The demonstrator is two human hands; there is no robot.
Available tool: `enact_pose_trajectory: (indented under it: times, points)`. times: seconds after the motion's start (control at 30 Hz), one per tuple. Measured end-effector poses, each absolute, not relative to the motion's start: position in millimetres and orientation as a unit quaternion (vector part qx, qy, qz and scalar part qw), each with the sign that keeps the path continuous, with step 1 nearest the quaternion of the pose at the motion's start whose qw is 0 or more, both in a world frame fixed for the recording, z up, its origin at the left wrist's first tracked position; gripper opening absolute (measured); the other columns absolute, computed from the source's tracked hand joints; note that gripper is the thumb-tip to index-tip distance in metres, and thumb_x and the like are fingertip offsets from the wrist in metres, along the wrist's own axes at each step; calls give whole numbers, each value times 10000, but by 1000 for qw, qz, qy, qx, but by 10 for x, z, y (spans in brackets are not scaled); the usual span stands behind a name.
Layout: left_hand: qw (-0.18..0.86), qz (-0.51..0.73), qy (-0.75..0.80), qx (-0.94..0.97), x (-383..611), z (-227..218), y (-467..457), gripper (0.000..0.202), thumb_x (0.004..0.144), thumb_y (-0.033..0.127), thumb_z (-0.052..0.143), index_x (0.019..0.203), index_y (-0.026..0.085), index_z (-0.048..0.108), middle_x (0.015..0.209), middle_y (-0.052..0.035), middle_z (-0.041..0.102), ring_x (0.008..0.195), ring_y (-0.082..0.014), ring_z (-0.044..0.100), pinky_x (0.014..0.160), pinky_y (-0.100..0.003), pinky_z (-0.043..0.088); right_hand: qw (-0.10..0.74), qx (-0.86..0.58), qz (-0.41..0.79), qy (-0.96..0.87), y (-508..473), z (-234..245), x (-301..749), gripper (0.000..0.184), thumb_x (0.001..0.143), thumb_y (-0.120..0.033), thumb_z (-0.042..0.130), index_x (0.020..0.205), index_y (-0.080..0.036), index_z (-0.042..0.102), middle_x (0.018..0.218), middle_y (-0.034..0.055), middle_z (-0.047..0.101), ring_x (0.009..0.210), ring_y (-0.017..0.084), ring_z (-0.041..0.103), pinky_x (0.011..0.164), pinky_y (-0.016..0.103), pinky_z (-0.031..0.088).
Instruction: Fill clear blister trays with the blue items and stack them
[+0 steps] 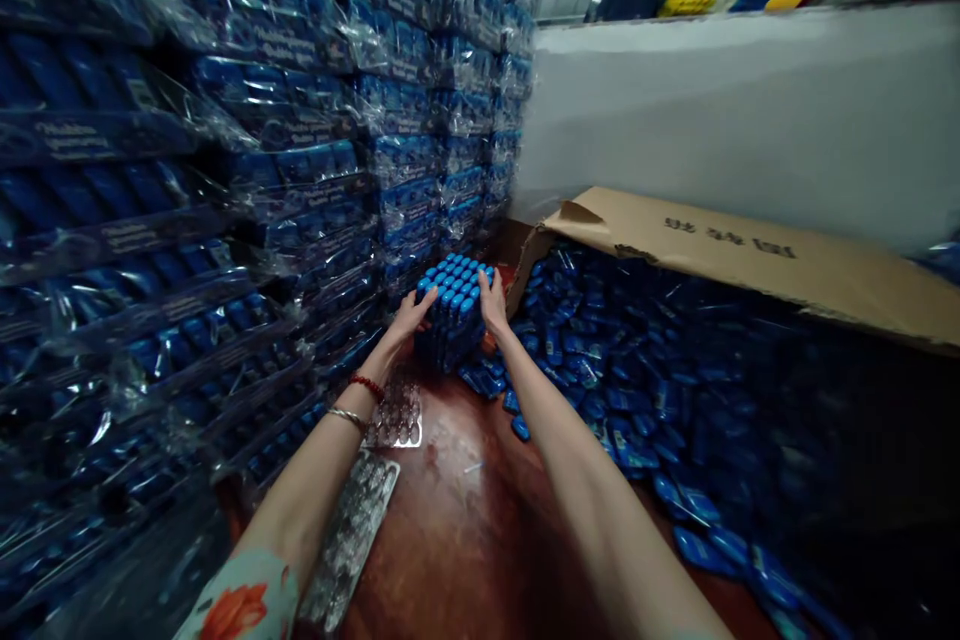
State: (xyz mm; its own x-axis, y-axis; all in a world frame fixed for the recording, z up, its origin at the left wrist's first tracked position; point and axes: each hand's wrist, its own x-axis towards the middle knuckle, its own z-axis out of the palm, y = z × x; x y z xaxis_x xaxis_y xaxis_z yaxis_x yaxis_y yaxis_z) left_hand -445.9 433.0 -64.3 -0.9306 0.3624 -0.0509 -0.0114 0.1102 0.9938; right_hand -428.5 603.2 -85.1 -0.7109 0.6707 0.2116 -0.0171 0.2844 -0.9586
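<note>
Both arms reach forward over the reddish-brown table. Between my hands stands a block of blue containers (448, 340), packed upright in tight rows with rounded bright blue tops. My left hand (411, 313) is closed against its left side, the thumb near the top edge. On the right side my right hand (493, 302) presses the block, thumb and fingers along its edge. Below my left hand lies a clear plastic tray (401, 420) with rounded pockets. Nearer to me a second clear tray (352, 540) lies partly behind my left forearm.
Tall stacks of film-wrapped blue packs (300, 110) wall off the left side. To the right, loose blue containers (600, 350) spill from an opened cardboard box (720, 250) onto the table (450, 530). A white panel (712, 110) stands behind, with dark and yellow items (686, 2) on top.
</note>
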Motion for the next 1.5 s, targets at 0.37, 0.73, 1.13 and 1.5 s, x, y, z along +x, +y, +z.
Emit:
enact_pose_trajectory:
  times: [0.37, 0.73, 1.13, 1.5]
  points:
    - [38, 518, 819, 245, -3706, -1063, 3263, 383, 852, 421, 501, 1125, 171, 598, 1132, -82, 637, 930, -188, 620, 844, -306, 485, 310, -108, 504, -799, 5099, -1613, -2895, 383, 887, -376, 413, 1204, -213, 554, 1160, 72, 620, 1090, 204, 555, 969, 395, 420]
    - [-52, 178, 943, 277, -2201, -2057, 2113, 430, 860, 340, 483, 1267, 203, 511, 1336, -140, 503, 1260, -337, 415, 1011, -604, 284, 66, 56, 223, -971, 4921, -1947, -2288, 339, 895, -246, 457, 1218, -178, 537, 1376, 114, 451, 1330, 264, 307, 1066, 516, 293]
    - [26, 304, 854, 421, -2851, -1652, 4164, 585, 877, 475, 448, 1395, 225, 347, 1461, -152, 316, 1334, -307, 312, 1057, -510, 294, -18, -103, 358, -928, 5111, -1716, 289, 366, 838, -216, 442, 1171, -284, 577, 1447, 18, 381, 1389, 256, 199, 1108, 591, 135]
    - [106, 274, 892, 343, -2875, -1695, 5323, 571, 873, 594, 349, 1333, 270, 446, 1461, -138, 293, 1389, -342, 144, 1050, -654, 59, 204, -356, 166, -897, 6418, -1593, -1119, 524, 892, -474, 365, 1327, -195, 454, 1418, 173, 323, 1268, 344, 341, 971, 564, 342]
